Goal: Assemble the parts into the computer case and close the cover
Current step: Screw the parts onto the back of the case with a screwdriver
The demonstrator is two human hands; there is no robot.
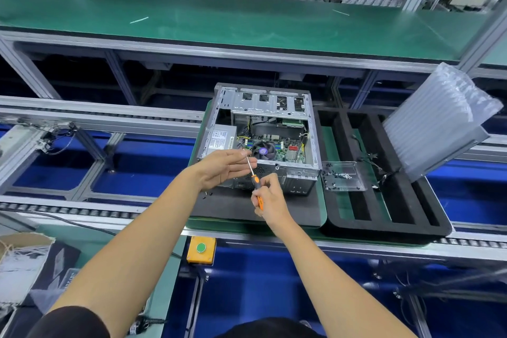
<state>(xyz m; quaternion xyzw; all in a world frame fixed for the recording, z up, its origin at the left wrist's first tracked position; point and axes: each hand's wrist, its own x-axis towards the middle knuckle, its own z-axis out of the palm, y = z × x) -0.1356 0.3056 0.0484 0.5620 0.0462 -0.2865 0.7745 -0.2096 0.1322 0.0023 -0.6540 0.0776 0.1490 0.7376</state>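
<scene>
An open grey computer case lies on a black mat, showing its motherboard, a fan and the power supply. My right hand grips the orange-and-black handle of a screwdriver, whose thin shaft points up and left. My left hand is held in front of the case's near left corner, fingers extended, with its fingertips at the screwdriver's tip; whether a screw is pinched there is too small to tell.
A clear tray of small screws sits right of the case on a black foam insert holding loose cables. A bubble-wrapped panel leans at the right. A yellow box with a green button is mounted below the conveyor. A green shelf runs behind.
</scene>
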